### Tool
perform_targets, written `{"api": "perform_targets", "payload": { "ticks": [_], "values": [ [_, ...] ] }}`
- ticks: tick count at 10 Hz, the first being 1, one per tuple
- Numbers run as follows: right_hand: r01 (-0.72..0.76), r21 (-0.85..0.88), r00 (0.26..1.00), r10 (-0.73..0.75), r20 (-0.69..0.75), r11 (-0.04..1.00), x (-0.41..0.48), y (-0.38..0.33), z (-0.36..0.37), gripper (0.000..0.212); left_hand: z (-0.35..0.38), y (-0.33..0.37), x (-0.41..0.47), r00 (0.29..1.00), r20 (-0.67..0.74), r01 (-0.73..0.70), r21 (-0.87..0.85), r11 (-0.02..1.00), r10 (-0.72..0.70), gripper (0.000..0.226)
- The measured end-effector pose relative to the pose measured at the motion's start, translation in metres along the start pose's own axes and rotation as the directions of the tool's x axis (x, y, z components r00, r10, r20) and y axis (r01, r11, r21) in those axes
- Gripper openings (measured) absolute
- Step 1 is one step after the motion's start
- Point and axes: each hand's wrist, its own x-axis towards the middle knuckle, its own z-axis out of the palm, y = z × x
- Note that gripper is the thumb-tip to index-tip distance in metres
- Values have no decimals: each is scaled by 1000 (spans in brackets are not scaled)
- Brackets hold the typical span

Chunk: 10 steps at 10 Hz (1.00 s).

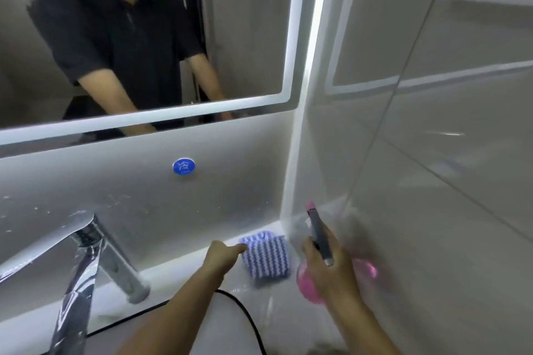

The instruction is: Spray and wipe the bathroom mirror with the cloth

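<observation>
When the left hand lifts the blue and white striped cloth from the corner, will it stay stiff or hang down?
The cloth looks soft and folded, so it will probably droop and unfold when lifted. It seems thin, so likely light. The counter beside it looks wet, so the cloth may be damp and cling slightly. The left hand reaches its edge.

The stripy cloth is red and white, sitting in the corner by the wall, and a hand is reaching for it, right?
Not quite: the head view shows the cloth is blue and white. It does sit in the corner, and the left hand is reaching for it.

A chrome faucet [95, 253] stands below a round blue sticker [183, 166].
</observation>
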Motion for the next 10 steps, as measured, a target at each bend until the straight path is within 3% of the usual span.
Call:
{"api": "perform_targets", "payload": {
  "ticks": [1,2,3,4,6,8,9,10],
  "values": [
    [-102,-6,994,102,33,995,14,23,5,25,-15,-19,0,996,-26,-86,86,993,89,47],
    [-152,5,986,151,69,988,29,35,28,18,-25,-29,-9,977,58,-213,196,957,206,38],
    [-137,0,988,137,68,991,51,40,56,21,-29,-32,-20,953,73,-302,217,928,293,36],
    [-134,-7,988,135,81,991,80,45,78,11,-37,-39,-28,936,49,-350,247,904,349,31],
    [-248,-17,960,248,131,969,95,86,102,11,-51,-58,-36,924,-81,-347,229,909,373,22],
    [-337,-32,936,339,95,941,82,87,105,62,-55,-61,-44,930,-110,-327,180,928,350,17],
    [-404,-36,914,401,-58,914,56,84,105,65,-54,-48,-57,926,-118,-344,135,929,360,20],
    [-321,55,942,325,-83,945,32,66,113,24,-54,-38,-67,916,-125,-374,77,924,382,18]
  ]
}}
